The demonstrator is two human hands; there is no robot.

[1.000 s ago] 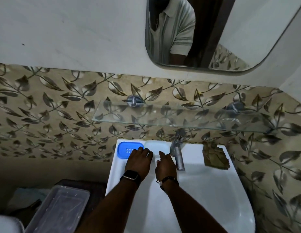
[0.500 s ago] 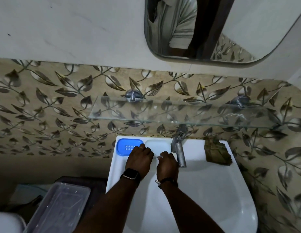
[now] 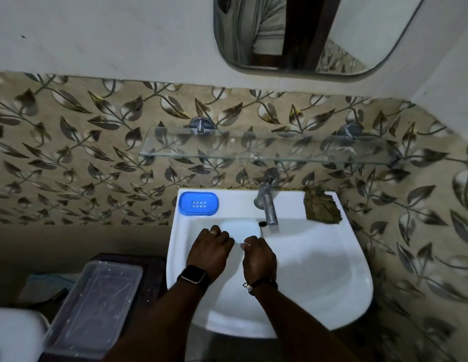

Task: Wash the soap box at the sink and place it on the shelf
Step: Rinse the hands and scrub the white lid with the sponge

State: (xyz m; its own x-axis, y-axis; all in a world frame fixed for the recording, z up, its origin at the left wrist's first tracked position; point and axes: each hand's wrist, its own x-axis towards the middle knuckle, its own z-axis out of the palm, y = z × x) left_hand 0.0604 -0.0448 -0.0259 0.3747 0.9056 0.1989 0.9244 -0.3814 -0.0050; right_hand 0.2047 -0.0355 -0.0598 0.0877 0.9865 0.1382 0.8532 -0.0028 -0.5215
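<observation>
Hands meet over the basin of the sink point(image 3: 319, 296), just in front of the tap point(image 3: 267, 202). Between them they carry the pale, translucent half of the soap box point(image 3: 240, 229): the left hand point(image 3: 209, 253) curls over its near left edge, and the right hand point(image 3: 259, 257) pinches its near right corner with the fingertips. Gripped at two sides like this, the piece sits level and close to the spout, probably so that water can reach it; whether the tap is running I cannot tell, since no stream shows.

Left of the tap, on the sink's back ledge, lies the blue tray point(image 3: 198, 203) with its drain holes facing up, apparently set apart so each half can be washed alone. Right of the tap, on the same ledge, sits a crumpled brown cloth point(image 3: 321, 207).

Above the tap runs the glass shelf point(image 3: 267, 150), bare, where the box should end up.

Both palms and the underside of the pale piece are hidden. The mirror point(image 3: 319, 35) is cut off at the top, and the plastic tub point(image 3: 94, 307) left of the sink lies in dim light.
</observation>
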